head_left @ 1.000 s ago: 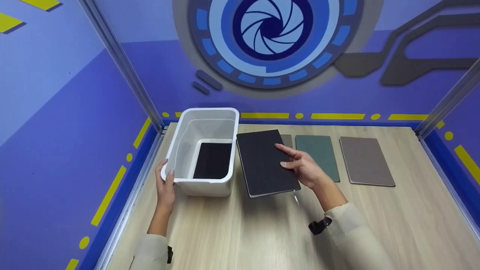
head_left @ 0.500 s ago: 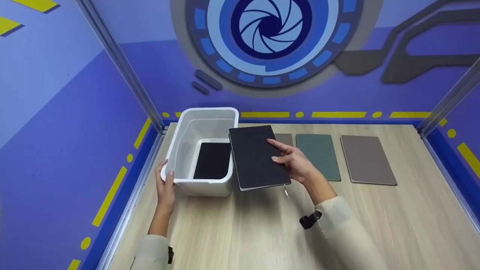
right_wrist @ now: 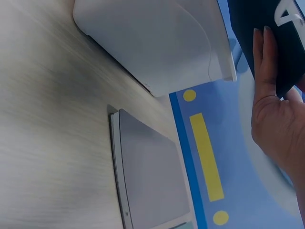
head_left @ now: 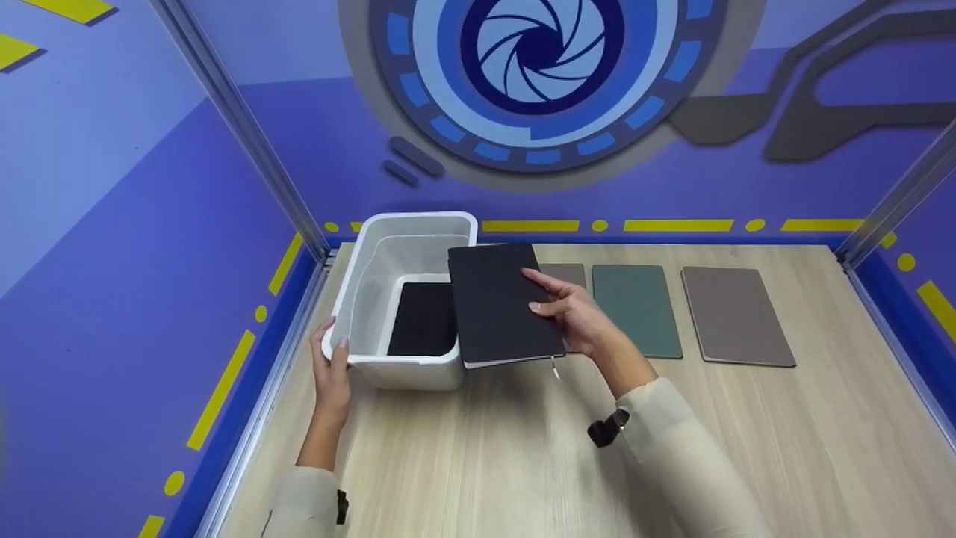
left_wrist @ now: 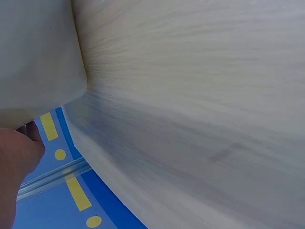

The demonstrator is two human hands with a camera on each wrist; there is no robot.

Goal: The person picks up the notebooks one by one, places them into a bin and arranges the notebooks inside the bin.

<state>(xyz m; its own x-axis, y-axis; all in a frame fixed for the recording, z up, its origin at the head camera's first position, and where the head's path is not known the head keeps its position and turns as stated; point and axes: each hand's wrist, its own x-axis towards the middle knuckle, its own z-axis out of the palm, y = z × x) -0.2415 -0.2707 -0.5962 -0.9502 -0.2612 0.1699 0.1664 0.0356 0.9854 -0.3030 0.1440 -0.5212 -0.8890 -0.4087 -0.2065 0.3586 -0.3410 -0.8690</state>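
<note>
To the right on the counter (head_left: 515,463), a green book (head_left: 636,310) and brown book (head_left: 737,315) are laid. The white bin (head_left: 414,376) (held by the left grip (head_left: 331,379)) is partly hidden by a plain black book (head_left: 494,310), lifted, pinched in the right grip (head_left: 581,315).

The left bin (head_left: 409,375) looks like smooth plastic, the held notebook (head_left: 489,314) matt, the table (head_left: 523,463) wood-grained, the far-left post (head_left: 250,142) dull metal.

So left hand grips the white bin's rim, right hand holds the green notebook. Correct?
No: right hand holds the black notebook; the green notebook lies on the table, per head view. Left hand gripping the white bin's rim is right.
</note>
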